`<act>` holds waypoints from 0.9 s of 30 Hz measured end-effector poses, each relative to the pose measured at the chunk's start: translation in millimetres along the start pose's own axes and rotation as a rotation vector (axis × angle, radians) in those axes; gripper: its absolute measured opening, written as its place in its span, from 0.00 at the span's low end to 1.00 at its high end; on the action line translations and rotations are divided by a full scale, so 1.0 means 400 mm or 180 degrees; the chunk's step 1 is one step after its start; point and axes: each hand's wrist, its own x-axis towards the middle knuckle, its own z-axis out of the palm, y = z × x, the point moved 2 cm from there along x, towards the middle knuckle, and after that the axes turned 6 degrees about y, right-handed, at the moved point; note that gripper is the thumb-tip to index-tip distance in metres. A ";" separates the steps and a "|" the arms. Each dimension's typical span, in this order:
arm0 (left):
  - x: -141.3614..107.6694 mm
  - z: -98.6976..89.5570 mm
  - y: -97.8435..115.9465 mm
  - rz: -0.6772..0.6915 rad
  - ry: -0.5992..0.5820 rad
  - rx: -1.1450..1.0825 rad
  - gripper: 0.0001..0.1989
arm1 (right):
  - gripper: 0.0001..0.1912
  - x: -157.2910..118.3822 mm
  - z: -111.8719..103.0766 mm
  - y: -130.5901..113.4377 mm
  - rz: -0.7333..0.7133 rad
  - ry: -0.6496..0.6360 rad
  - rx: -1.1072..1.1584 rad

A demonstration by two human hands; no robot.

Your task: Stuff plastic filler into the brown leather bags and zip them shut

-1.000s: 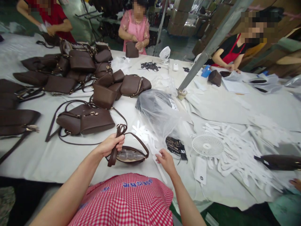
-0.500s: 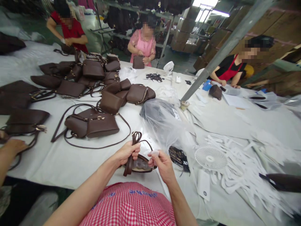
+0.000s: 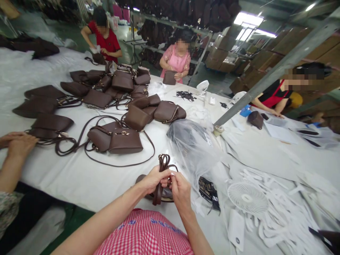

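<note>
My left hand (image 3: 155, 180) is closed around a folded bundle of brown bag strap (image 3: 164, 161), whose loops stick up above the fingers and whose lower end hangs beneath them. Close beside it, my right hand (image 3: 181, 189) pinches a small white strip (image 3: 172, 173) against the strap, its fingertips meeting those of the left. Below both hands lies a brown handbag (image 3: 140, 179) on the white table, mostly covered by them. Another brown handbag (image 3: 126, 141) with a long strap and gold-coloured hardware rests farther ahead.
Several brown handbags are heaped at the far left (image 3: 122, 81). A clear plastic bag (image 3: 191, 145) lies ahead, beside a metal post (image 3: 255, 88). To the right are a white fan (image 3: 248, 198) and loose white strips (image 3: 281, 212). Co-worker's hands (image 3: 22, 143) rest at left.
My right hand has come left against my left hand, bringing the white strip to the strap. The view has shifted, and the co-worker's hands at left are now together.
</note>
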 end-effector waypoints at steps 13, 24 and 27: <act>0.006 -0.026 0.000 0.0376 0.0216 0.0343 0.20 | 0.16 0.007 0.003 -0.022 0.0217 -0.0060 0.0197; 0.004 -0.036 -0.001 0.0125 0.0445 0.0457 0.14 | 0.23 0.013 -0.018 0.076 0.1232 0.0336 0.0483; -0.003 -0.057 0.014 0.0139 0.0431 0.0270 0.14 | 0.22 0.032 -0.127 0.146 0.1116 0.0880 -0.0507</act>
